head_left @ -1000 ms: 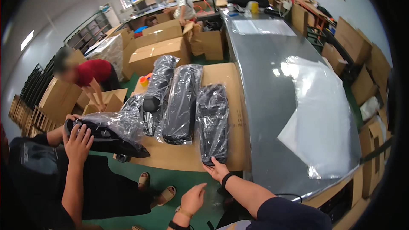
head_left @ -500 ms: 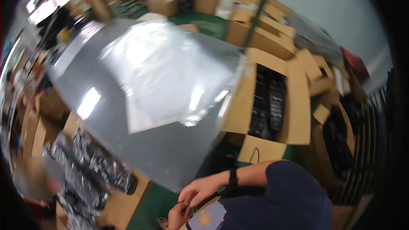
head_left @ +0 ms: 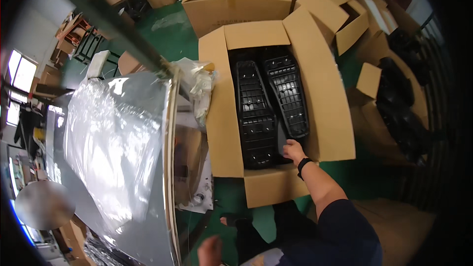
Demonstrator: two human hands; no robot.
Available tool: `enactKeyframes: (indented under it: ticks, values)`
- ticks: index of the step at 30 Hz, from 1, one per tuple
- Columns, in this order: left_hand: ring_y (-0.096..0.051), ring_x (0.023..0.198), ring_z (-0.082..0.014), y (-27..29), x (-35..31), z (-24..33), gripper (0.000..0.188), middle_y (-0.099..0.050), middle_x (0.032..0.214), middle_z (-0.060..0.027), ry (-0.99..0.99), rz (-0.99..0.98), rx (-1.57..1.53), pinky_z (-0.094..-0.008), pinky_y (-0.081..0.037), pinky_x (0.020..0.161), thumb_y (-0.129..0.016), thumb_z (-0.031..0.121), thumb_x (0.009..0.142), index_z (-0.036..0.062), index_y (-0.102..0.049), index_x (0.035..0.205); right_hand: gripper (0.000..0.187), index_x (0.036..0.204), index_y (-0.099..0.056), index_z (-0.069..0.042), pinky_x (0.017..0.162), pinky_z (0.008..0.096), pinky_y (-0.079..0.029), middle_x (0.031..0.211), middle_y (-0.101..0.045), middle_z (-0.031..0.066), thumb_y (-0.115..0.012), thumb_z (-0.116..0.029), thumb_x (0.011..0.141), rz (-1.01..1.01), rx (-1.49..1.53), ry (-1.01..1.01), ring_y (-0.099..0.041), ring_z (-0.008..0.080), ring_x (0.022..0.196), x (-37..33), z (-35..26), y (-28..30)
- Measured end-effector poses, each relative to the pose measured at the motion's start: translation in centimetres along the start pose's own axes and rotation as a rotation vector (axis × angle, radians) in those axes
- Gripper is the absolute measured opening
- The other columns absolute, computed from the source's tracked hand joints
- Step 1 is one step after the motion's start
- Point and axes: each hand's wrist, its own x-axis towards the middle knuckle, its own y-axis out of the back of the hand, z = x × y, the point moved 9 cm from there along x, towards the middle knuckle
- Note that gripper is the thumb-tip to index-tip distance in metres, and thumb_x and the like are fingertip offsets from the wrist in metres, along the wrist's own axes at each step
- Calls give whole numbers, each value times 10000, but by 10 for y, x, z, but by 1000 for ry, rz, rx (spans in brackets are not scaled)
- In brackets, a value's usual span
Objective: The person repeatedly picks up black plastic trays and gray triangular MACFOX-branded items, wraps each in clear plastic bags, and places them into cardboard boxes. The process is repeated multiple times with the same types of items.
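Note:
An opened cardboard box (head_left: 329, 118) stands ahead of me with its flaps spread. Inside lie long black plastic parts with ribbed undersides, a left one (head_left: 254, 113) and a right one (head_left: 287, 96). My right hand (head_left: 294, 151), with a black band on the wrist, reaches into the near end of the box. Its fingers are curled beside the right part's lower end; what they grip there is hidden. My left hand (head_left: 210, 251) hangs low by the table's edge, smeared by motion, its fingers not readable.
At left a grey-topped table (head_left: 152, 157) carries clear plastic sheets (head_left: 111, 148). A green post (head_left: 113, 24) rises at its far corner, near a crumpled plastic bag (head_left: 199, 86). More cardboard boxes (head_left: 236, 7) stand behind, and black parts (head_left: 396, 103) lie in another box at right.
The view has swung right, from the table to the box. My hands, close together before, are now apart: the right has gone into the box, the left stays low.

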Motion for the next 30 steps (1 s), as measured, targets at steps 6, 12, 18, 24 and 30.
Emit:
enactKeyframes:
  ticks: [6,12,18,24,30]
  values:
    - [-644,686,-312,-124,-18,8,236,-652,789,-177,246,-292,-89,-376,-495,594,-593,180,864,142,-659,1087,565,1326,-446,-23,952,404,-430,1172,-580,264,-541,-78,771,105,-571,206,-537,392,1127,137,2,-36]
    - [-638,757,-368,-131,-21,6,239,-642,819,-208,314,-274,111,-418,-489,646,-567,175,877,78,-639,1083,512,1116,-600,-5,772,329,-470,951,-649,94,-507,75,620,-55,20,52,-599,223,865,190,30,-48]
    - [-635,774,-373,-119,1,51,244,-644,865,-214,455,-242,2,-434,-497,676,-561,227,888,77,-641,1063,316,952,-593,-58,542,302,-364,690,-484,17,-497,-12,654,-185,281,7,-447,150,631,103,-10,-33]
    - [-622,911,-235,-142,5,28,380,-642,1004,-106,486,-156,-656,-331,-487,773,-565,331,916,63,-567,1186,320,1013,-585,-74,667,307,-426,854,-550,30,-516,-53,702,-376,339,-139,-505,169,758,-18,4,-3]
    - [-506,1144,-153,-149,-9,51,648,-510,1276,-75,785,-285,-1405,-275,-418,943,-539,504,907,75,-398,1372,324,1077,-564,-57,754,339,-430,954,-554,64,-521,-114,760,-718,233,-217,-513,206,861,-163,-47,-65]
